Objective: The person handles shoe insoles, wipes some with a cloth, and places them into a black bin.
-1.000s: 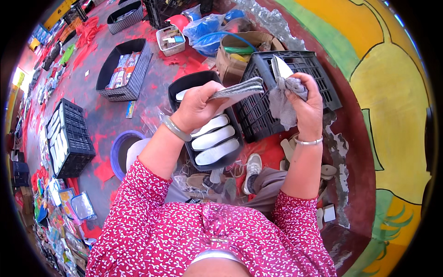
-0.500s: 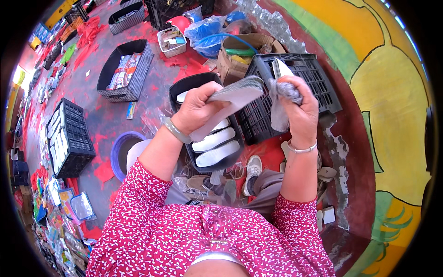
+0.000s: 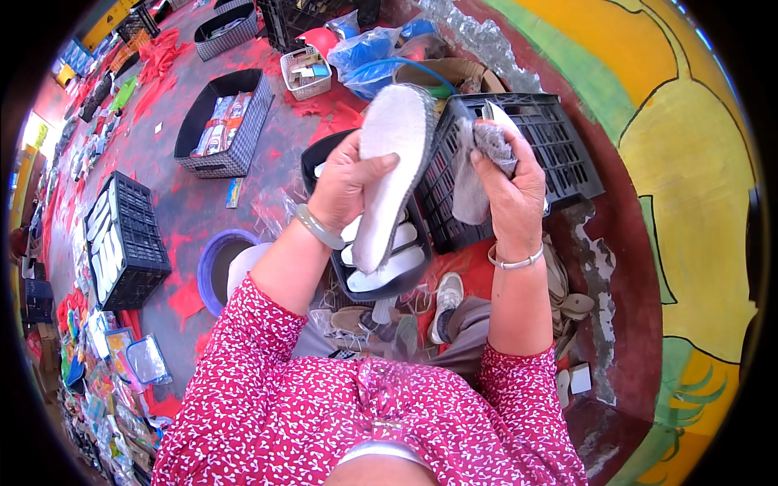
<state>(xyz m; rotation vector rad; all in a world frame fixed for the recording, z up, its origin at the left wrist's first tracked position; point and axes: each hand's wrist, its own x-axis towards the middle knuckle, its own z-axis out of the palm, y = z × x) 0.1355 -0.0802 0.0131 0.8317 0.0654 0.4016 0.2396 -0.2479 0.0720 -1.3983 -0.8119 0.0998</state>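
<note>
My left hand [image 3: 344,188] grips a pale shoe insole [image 3: 399,130] with a dark fuzzy edge, its white face turned up and the thumb pressed on it. Opposite, my right hand [image 3: 517,194] is closed round a bunched grey cloth [image 3: 495,149], part of which hangs down on the left side. Below the insole stands a black bin [image 3: 413,287] with several white insoles [image 3: 391,270] lying in rows, partly hidden by my left hand and the insole. Behind my right hand is a black plastic crate [image 3: 559,150], with a white piece showing at its near rim.
A cardboard box [image 3: 454,71] and blue plastic bags [image 3: 365,50] lie beyond the crate. To the left stand a purple-rimmed bucket [image 3: 207,275], a checked basket [image 3: 263,105] with packets, and a crate of white insoles [image 3: 138,243]. A painted wall [image 3: 697,178] rises at the right.
My left hand has turned the insole from nearly edge-on to upright, its white face now showing. My right hand has shifted slightly left and down with the grey cloth.
</note>
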